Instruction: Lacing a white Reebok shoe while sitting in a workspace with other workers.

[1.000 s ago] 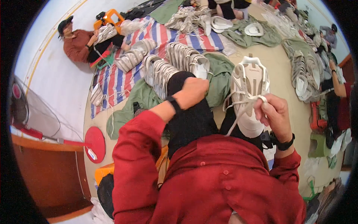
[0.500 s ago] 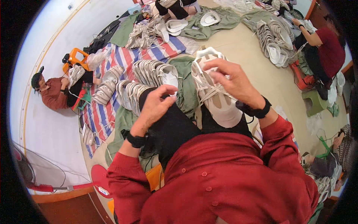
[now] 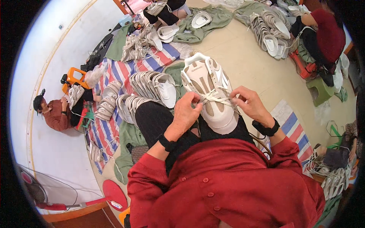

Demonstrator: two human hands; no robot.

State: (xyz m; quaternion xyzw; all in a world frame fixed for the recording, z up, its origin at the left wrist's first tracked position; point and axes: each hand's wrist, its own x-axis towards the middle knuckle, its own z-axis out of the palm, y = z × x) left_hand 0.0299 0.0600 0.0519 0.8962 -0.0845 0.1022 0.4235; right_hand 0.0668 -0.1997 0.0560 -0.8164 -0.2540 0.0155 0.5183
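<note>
On my right thigh lies a cream and beige shoe upper [image 3: 224,121], its white-lined heel opening away from me. Pale shoelaces [image 3: 216,97] cross over its middle. My left hand [image 3: 185,114] is closed in a pinch on a lace at the upper's left side. Opposite it, my right hand [image 3: 251,105] pinches a lace at the right side, thumb and fingertips together. Both hands sit low over the upper, near the lace crossing. Beyond my left knee stand nested rows of similar shoe uppers [image 3: 147,84], with white insoles showing at the end.
A striped sheet [image 3: 110,131] and green cloth [image 3: 127,142] cover the floor at left. A co-worker [image 3: 57,114] sits by the left wall near an orange stool [image 3: 78,76]. Another person [image 3: 329,34] bends at far right, beyond a green stool [image 3: 321,91]. A round red base [image 3: 114,194] stands lower left.
Both hands have come down from above the shoe upper and taken hold of the laces. The upper now lies straighter, its toe toward me. The person at far right has bent forward.
</note>
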